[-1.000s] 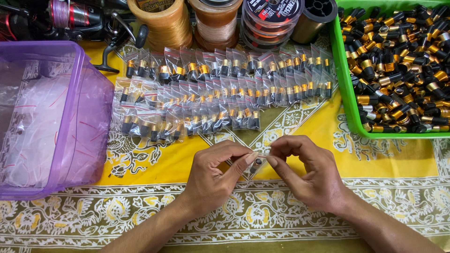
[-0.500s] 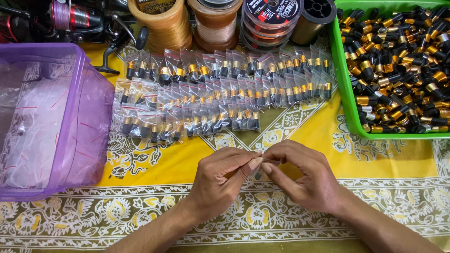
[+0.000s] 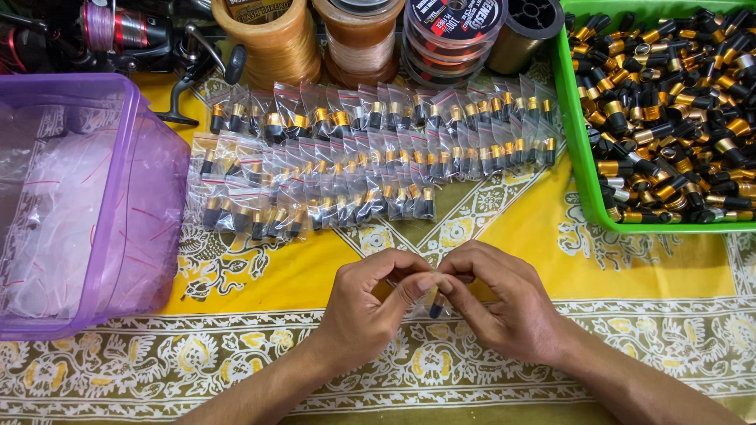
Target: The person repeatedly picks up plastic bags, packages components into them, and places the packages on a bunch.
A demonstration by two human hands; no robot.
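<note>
While my hands meet low over the counter (image 3: pixel 260 275), my left hand (image 3: pixel 370 311) and right hand (image 3: pixel 504 303) both pinch the top of one small clear bag (image 3: pixel 431 305) between thumbs and fingertips — a dark cylindrical piece hangs inside it, just above the cloth. That cloth is yellow with olive and white floral borders, and it covers everything I can see of the surface. Beyond my hands lie rows of filled bags (image 3: pixel 354 157), overlapping like shingles, each holding a black-and-gold piece. A purple plastic tub (image 3: pixel 157 236) of empty bags sits at my left; a green tray (image 3: pixel 579 149) heaped with loose black-and-gold pieces sits at my right. Along the far edge stand line spools (image 3: pixel 358 39) and a fishing reel (image 3: pixel 118 35) — nothing of the room shows past them.
</note>
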